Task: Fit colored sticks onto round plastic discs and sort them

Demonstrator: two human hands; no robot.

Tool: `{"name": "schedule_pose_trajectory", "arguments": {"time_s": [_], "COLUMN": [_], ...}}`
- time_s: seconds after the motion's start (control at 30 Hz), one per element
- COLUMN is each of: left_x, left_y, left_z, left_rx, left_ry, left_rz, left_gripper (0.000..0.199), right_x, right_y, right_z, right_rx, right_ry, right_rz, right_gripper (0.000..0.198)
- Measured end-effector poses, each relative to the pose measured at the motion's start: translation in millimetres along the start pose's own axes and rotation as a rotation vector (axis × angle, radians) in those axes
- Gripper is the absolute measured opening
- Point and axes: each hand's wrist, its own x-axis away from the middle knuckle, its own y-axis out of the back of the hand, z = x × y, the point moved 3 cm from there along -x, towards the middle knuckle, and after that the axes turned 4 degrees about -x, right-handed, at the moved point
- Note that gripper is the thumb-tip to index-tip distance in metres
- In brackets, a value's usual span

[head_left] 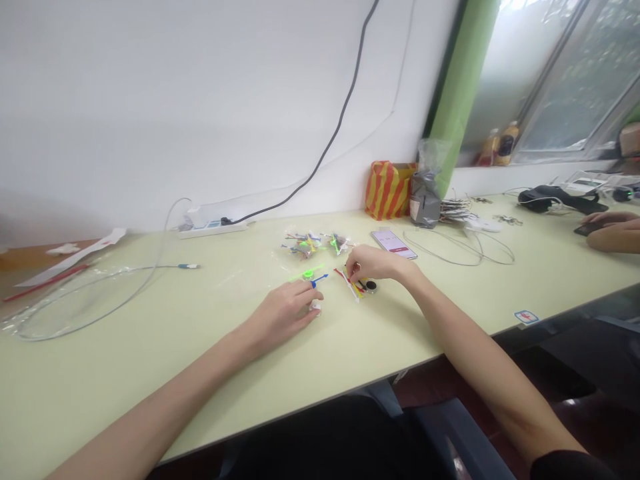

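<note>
My left hand [286, 308] rests low over the table, thumb and fingers closed about a small white piece [315, 307]. By its fingertips lie a blue arrow-shaped piece [321, 280] and a bright green piece with a round middle [308, 274]. My right hand [373, 263] is bent down with its fingertips pinched together over a little pile of thin arrow-like sticks. A red stick [342, 275], a white stick [356, 291] and yellow ones show there; what the fingertips hold is hidden. A black round disc [371, 287] lies beside this pile.
Two clusters of coloured parts [304, 245] lie behind my hands, near a phone [393, 244]. A power strip [213, 228], striped bag [389, 190] and grey bag [425, 199] line the wall. Cables [125, 300] cross the table [240, 413]. Another person's hand [613, 227] is at right.
</note>
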Motion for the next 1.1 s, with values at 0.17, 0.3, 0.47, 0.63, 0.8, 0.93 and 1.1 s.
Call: {"name": "schedule_pose_trajectory", "arguments": {"time_s": [0.17, 0.3, 0.47, 0.63, 0.8, 0.93, 1.1], "left_x": [-1.6, -2.5, -1.0, 1.5, 3.0, 2.2, 3.1], "left_y": [-7.0, -2.4, 6.3, 2.2, 0.3, 2.4, 6.7], "left_z": [4.7, 2.1, -6.5, -2.5, 2.0, 2.2, 11.2], "left_rx": [-0.006, 0.008, 0.002, -0.078, -0.190, -0.249, -0.225], "left_ry": [0.094, 0.147, 0.145, 0.255, 0.310, 0.334, 0.404], "left_rz": [-0.058, -0.193, -0.224, -0.146, -0.106, -0.097, -0.062], "left_gripper": [0.015, 0.017, 0.022, 0.039, 0.047, 0.042, 0.037], "right_x": [10.7, 18.7, 5.7, -12.6, -16.6, -12.6, -5.5], "right_y": [12.1, 22.7, 2.2, -30.8, -41.2, -38.0, -29.2], "right_z": [9.9, 24.7, 50.8, 62.5, 64.0, 69.0, 69.9], "right_rx": [-0.065, -0.248, -0.390, -0.389, -0.290, -0.235, -0.148], "right_ry": [0.067, 0.171, 0.295, 0.321, 0.295, 0.287, 0.368], "right_rz": [-0.028, -0.097, -0.246, -0.302, -0.396, -0.448, -0.582], "right_gripper": [0.010, 0.021, 0.017, 0.005, 0.004, 0.004, 0.005]}}
